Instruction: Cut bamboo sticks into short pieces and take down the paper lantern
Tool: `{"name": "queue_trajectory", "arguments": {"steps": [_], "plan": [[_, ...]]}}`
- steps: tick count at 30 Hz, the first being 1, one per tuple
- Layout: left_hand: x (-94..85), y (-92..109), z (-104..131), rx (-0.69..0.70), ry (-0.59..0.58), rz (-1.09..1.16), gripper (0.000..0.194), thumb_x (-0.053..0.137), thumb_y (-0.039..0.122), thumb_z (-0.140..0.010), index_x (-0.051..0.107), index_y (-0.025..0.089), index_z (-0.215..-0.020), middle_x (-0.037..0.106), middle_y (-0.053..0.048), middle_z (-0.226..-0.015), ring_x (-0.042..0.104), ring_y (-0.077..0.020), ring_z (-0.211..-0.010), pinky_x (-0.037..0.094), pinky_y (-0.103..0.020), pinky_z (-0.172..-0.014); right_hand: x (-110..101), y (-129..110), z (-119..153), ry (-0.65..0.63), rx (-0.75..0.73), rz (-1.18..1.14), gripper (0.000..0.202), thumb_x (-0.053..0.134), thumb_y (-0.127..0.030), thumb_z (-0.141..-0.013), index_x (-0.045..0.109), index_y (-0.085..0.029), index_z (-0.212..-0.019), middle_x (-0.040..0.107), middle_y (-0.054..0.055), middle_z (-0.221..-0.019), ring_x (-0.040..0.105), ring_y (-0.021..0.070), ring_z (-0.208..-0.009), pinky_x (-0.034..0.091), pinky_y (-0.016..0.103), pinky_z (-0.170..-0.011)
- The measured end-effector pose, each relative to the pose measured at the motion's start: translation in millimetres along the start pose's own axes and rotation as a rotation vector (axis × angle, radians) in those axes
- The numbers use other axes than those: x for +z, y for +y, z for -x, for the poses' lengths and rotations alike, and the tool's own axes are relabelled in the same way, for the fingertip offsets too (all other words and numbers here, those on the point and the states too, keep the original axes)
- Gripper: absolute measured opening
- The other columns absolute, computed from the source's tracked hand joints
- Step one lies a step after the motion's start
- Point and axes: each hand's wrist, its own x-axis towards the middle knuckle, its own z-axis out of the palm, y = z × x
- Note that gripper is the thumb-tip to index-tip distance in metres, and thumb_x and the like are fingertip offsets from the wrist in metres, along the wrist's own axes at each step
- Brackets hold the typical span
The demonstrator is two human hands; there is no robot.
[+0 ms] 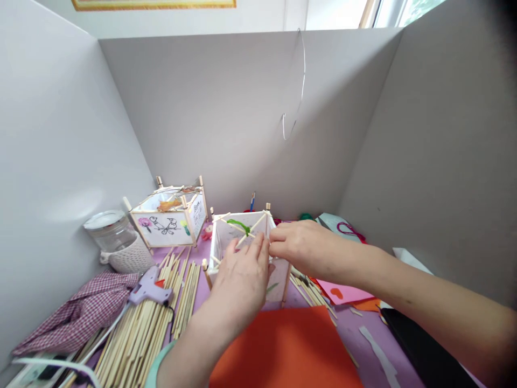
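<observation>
In the head view a box-shaped paper lantern point(278, 288) stands before me, with white and pale printed walls on a frame of thin wooden sticks. Crossed sticks span its open top, with a green strip point(239, 224) tied where they meet. My left hand point(244, 269) reaches over the near wall, its thumb and fingers bent onto the lantern's near right part. My right hand point(301, 245) comes from the right, fingers curled at the same upper corner. The fingertips of both hands meet there, and whatever small piece lies between them is hidden.
A second decorated lantern point(163, 229) stands behind on the left, near a glass jar point(111, 231). A lilac glue gun point(150, 288) lies on bundled sticks point(133, 339). Orange paper point(286, 350) lies in front, a black flat object point(424, 350) at right. Grey panels enclose the table.
</observation>
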Motion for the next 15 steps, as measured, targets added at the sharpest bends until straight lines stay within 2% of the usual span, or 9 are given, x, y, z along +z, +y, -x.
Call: {"name": "queue_trajectory", "arguments": {"steps": [6,15], "plan": [[5.6,0,0,0.043,-0.042,-0.111,0.032,0.045,0.008,-0.083,0.056,0.009,-0.113,0.052,-0.020,-0.133,0.066,-0.0240,-0.093,0.039,-0.051,-0.096,2,1,2,0.004,-0.036,0.106,0.021,0.050,-0.002,-0.079,0.065,-0.015,-0.085,0.067,0.005,-0.084,0.058,0.0181,-0.075,0.041,0.028,-0.061],[2.5,0,0,0.045,-0.106,-0.069,0.034,0.047,0.004,-0.078,0.059,0.011,-0.109,0.054,-0.019,-0.132,0.065,-0.0243,-0.098,0.038,-0.052,-0.098,-8,-3,-3,-0.106,-0.013,0.094,0.027,0.052,0.003,-0.075,0.068,-0.015,-0.085,0.068,0.003,-0.083,0.060,0.0171,-0.075,0.040,0.027,-0.058]]}}
